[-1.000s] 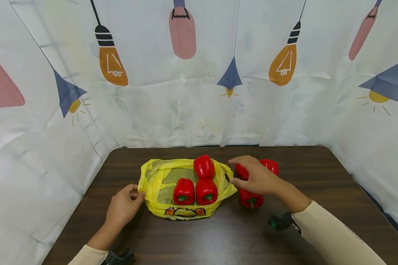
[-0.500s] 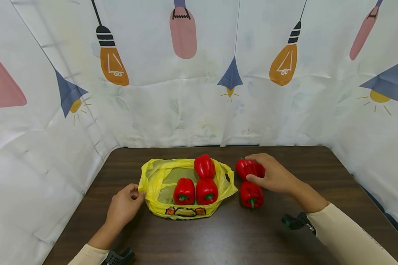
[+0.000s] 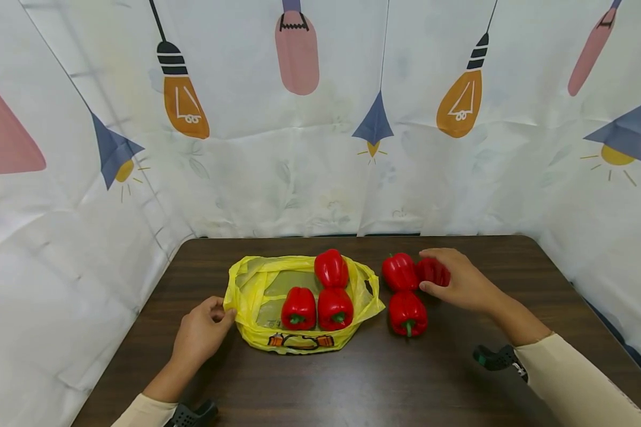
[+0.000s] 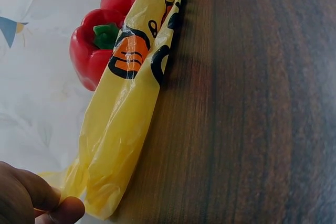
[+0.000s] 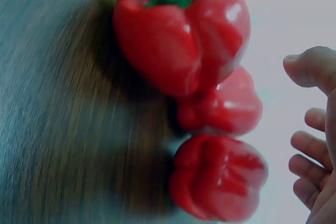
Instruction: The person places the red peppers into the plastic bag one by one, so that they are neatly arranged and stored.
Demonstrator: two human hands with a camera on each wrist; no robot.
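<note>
A yellow plastic bag [image 3: 248, 302] lies spread open on the table, with three red bell peppers [image 3: 299, 309] resting in its right part. My left hand [image 3: 203, 332] pinches the bag's left edge between thumb and fingers, as the left wrist view shows. Right of the bag, three more bell peppers [image 3: 408, 314] are grouped close together. My right hand [image 3: 465, 284] is over the rightmost bell pepper [image 3: 431, 271], partly covering it. In the right wrist view its thumb and fingers are spread apart, and a gap shows between them and the peppers.
The dark wooden table [image 3: 352, 391] has rounded far corners. White cloth [image 3: 320, 178] printed with lamps and bulbs hangs around its back and sides. Black devices are strapped at both wrists, the right one [image 3: 494, 357] low over the table.
My right hand has moved right, away from the bag's right edge and across the loose bell peppers to the rightmost one. The left hand stays at the bag's edge.
</note>
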